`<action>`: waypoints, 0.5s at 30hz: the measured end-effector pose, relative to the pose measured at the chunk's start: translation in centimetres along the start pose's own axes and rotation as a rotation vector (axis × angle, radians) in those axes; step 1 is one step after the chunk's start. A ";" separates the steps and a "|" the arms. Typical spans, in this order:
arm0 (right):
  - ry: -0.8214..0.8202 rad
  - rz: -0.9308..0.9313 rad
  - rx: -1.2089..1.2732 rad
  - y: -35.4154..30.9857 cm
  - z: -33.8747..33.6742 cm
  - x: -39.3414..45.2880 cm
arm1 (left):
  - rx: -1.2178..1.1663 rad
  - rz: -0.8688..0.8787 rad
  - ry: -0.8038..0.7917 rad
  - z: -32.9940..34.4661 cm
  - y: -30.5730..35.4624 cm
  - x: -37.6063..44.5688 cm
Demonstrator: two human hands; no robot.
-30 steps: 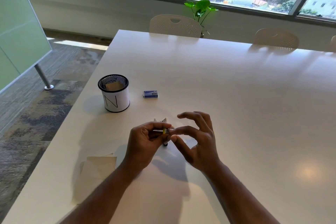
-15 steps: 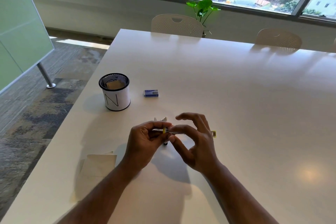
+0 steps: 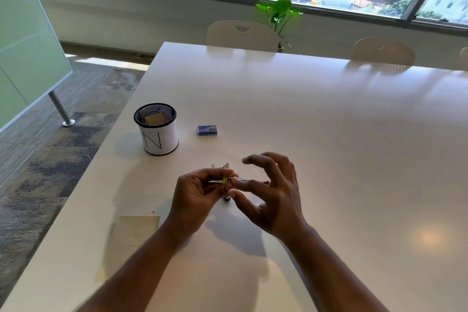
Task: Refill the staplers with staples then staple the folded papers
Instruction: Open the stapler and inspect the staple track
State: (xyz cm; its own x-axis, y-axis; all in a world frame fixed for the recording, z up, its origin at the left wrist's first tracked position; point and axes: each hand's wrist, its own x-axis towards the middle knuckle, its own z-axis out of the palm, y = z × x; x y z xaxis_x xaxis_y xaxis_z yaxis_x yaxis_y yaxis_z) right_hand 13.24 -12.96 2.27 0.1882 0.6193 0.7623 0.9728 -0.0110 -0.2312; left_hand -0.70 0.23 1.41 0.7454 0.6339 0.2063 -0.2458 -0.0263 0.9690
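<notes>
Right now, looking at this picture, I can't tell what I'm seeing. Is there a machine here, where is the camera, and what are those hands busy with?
There is no machine: these are a person's two bare hands. The camera sits on the person's head and looks forward and down, so you see what they see. The left hand holds a small stapler with a yellow part, while the right hand pinches something thin at its end, probably staples; it is too small to be sure. On the white table lie a small blue staple box, a black mesh cup marked N with something tan inside, and folded papers near the left arm.
</notes>
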 end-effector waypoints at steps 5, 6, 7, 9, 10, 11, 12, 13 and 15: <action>0.004 0.008 -0.021 0.0 -0.1 -0.1 | 0.007 -0.013 0.021 0.1 -0.1 0.0; 0.007 0.007 -0.019 0.1 -0.1 -0.1 | 0.007 -0.014 0.024 0.1 0.0 0.1; 0.009 0.006 -0.016 0.1 -0.1 -0.1 | 0.006 -0.013 0.025 0.0 0.0 0.1; 0.013 0.001 -0.009 0.3 -0.1 -0.2 | -0.004 -0.016 0.024 0.0 0.0 0.0; 0.014 0.002 -0.005 0.4 -0.1 -0.2 | -0.007 -0.020 0.023 -0.1 0.1 0.0; 0.016 0.004 0.000 0.5 -0.1 -0.2 | -0.010 -0.024 0.024 -0.1 0.1 0.0; 0.020 0.005 0.003 0.6 -0.1 -0.2 | -0.012 -0.026 0.025 -0.1 0.1 0.0; 0.026 0.006 0.004 0.7 -0.1 -0.2 | -0.014 -0.027 0.028 -0.2 0.1 0.0; 0.030 0.007 0.003 1.0 -0.1 -0.3 | -0.020 -0.027 0.034 -0.2 0.2 0.1</action>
State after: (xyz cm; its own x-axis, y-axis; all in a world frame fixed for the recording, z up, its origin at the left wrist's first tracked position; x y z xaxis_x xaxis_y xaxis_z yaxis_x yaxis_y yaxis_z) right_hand 14.13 -13.20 1.88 0.1992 0.5956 0.7782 0.9711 -0.0134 -0.2384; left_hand -0.82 0.42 1.63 0.7303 0.6603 0.1752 -0.2386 0.0062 0.9711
